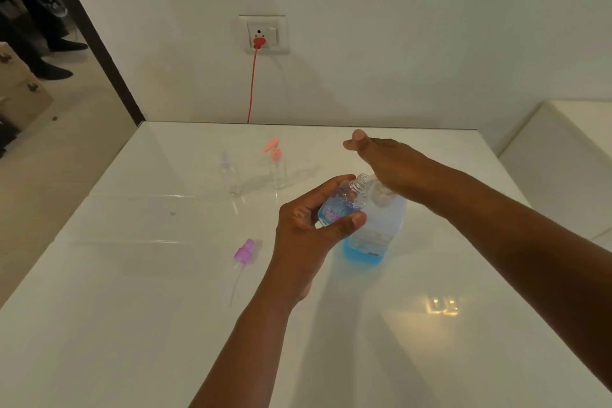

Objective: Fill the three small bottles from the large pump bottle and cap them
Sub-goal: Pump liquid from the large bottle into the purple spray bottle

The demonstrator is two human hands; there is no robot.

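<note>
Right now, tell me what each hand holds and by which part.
The left hand grips a small clear bottle round its body, neck tilted to the spout. The right hand holds nothing; its palm presses the large pump bottle.

No legible text anywhere in view. Label on the lower front of the large pump bottle (pixel 374 235) present, with a small dark mark near its bottom edge, but print too blurred to read. Small bottle (pixel 341 205) carries a coloured pattern; whether any of it is lettering cannot be told. Wall socket plate (pixel 263 34): no markings made out. No brands, numbers or signs readable elsewhere.
</note>
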